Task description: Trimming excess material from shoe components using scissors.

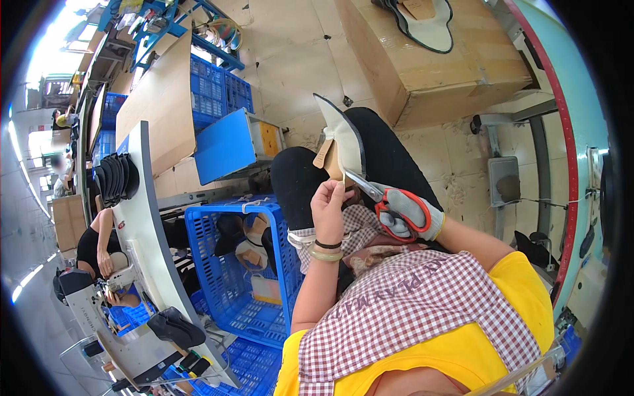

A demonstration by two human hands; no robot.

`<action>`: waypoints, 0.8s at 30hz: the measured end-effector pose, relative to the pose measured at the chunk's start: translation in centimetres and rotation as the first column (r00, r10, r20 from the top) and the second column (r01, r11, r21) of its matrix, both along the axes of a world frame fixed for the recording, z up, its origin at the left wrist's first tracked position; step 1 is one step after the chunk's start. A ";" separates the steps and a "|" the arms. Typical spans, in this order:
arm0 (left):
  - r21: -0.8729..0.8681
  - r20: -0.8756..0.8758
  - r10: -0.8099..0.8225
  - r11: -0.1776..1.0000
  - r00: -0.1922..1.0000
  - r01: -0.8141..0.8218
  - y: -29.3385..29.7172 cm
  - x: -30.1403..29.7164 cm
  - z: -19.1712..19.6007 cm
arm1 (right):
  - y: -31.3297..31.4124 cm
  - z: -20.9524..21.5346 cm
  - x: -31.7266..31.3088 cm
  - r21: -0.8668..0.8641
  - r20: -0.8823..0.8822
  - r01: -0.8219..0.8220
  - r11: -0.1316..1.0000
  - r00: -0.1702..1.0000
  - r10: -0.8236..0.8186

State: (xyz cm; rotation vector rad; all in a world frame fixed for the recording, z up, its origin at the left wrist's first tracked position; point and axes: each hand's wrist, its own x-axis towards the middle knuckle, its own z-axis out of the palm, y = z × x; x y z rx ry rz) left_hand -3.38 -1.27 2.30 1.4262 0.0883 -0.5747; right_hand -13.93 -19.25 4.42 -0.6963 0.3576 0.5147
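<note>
A shoe upper (352,146) with white lining, a black edge and a tan tab lies over my black-clad knees. Bare, with a dark band and a bangle at the wrist, my left hand (327,210) pinches the upper's near end between thumb and fingers. In a grey glove, my right hand (398,214) grips red-handled scissors (365,187). Their blades point up and left, close against the upper's near end and just right of my left fingertips. Whether the blades touch the material I cannot tell.
At left stands a blue plastic crate (288,290) holding pieces like the upper. Another upper (432,30) lies on a cardboard box (456,92) ahead. Beyond the crate, a co-worker's hands (105,264) are at a sewing machine (92,310); black curved pieces (115,178) stack on that table.
</note>
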 end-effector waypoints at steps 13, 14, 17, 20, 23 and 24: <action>-0.435 -0.112 0.036 0.897 0.993 -0.081 -2.0 -3.0 -1.2 | 1.3 0.2 -1.0 0.086 0.017 0.099 0.991 0.995 -0.101; -0.431 -0.078 0.003 0.902 0.997 -0.037 -1.8 -3.1 -1.5 | 1.4 0.3 -1.0 0.058 0.003 0.106 0.993 0.994 -0.106; -0.371 -0.070 -0.050 0.928 0.996 0.021 -1.2 -3.5 -2.5 | 1.8 1.4 -1.0 -0.020 0.001 0.135 0.991 0.991 -0.135; -0.319 -0.003 -0.129 0.940 0.992 0.121 -0.9 -3.9 -2.7 | 2.2 1.1 -1.0 -0.057 0.012 0.180 0.982 0.984 -0.180; -0.317 0.032 -0.173 0.932 0.984 0.174 -0.8 -4.0 -2.6 | 2.4 1.0 -1.0 -0.060 -0.002 0.208 0.976 0.978 -0.208; -0.321 0.032 -0.181 0.929 0.983 0.182 -0.7 -4.1 -2.5 | 2.4 1.0 -1.0 -0.067 -0.009 0.213 0.975 0.977 -0.214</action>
